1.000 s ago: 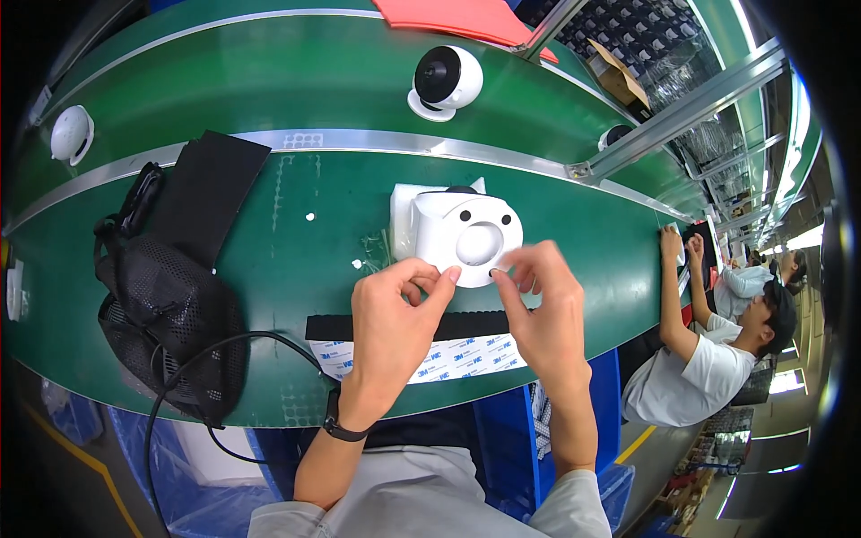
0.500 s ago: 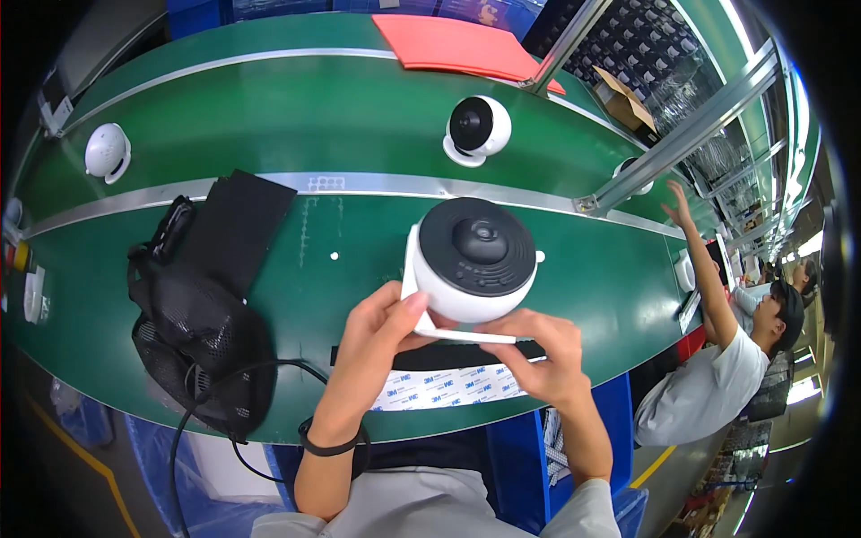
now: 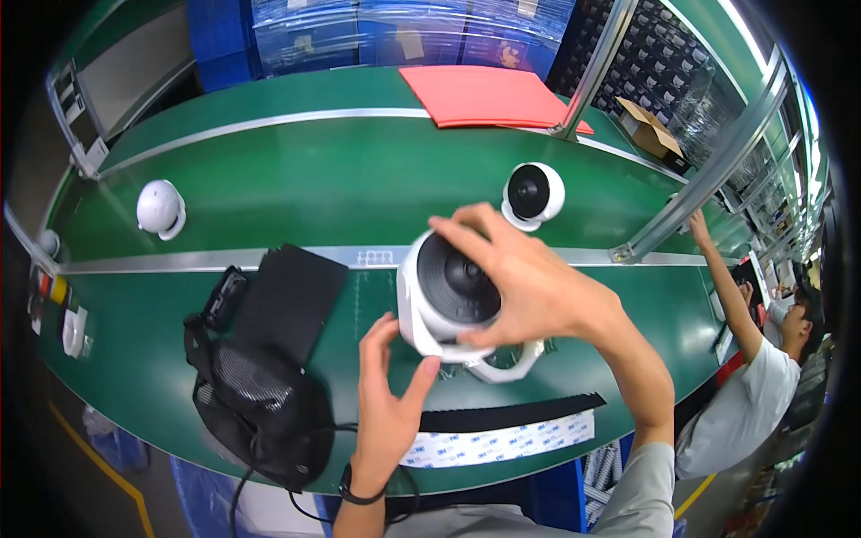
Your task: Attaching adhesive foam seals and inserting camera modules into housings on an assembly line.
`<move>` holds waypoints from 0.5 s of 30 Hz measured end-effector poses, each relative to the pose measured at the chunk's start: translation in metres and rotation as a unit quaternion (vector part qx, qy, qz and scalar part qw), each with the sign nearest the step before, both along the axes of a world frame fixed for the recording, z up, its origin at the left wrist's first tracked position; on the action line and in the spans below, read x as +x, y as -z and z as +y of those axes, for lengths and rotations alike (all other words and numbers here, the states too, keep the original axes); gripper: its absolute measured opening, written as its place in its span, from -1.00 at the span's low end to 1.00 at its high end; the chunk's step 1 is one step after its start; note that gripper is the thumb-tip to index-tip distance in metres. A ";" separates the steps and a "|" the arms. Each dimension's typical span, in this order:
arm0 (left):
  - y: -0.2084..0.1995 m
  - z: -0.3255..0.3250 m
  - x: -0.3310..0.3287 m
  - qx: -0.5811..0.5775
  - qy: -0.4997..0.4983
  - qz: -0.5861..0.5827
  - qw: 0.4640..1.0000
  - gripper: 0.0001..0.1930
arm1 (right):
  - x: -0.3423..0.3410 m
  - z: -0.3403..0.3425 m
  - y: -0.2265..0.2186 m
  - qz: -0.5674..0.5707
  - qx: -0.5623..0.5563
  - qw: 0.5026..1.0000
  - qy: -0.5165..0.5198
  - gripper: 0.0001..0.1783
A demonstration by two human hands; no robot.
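the green bench (image 3: 269, 188) holds a black pouch (image 3: 256, 394), a red sheet (image 3: 489, 94) and 2 more white cameras (image 3: 532, 193) (image 3: 160, 208). since 0.5 s ago the camera (image 3: 448, 300) has come up off its white base (image 3: 507, 359) and tilted, dark lens face toward the head, so the 2 parts now look apart. the right hand (image 3: 529, 287) now wraps over its top, fingers closed round it; earlier both hands cupped it from below. the left hand (image 3: 390, 394) is open, thumb touching its lower edge.
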State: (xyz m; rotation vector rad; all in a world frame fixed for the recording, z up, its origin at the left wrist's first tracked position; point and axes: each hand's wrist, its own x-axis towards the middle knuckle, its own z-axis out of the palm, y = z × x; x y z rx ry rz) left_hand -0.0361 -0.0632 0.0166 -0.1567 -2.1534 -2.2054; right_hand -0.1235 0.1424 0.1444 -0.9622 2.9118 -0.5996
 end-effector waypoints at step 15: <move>-0.025 0.007 0.008 -0.154 -0.034 0.043 0.987 -0.44 | -0.158 0.079 0.119 0.308 0.095 0.938 0.125 0.06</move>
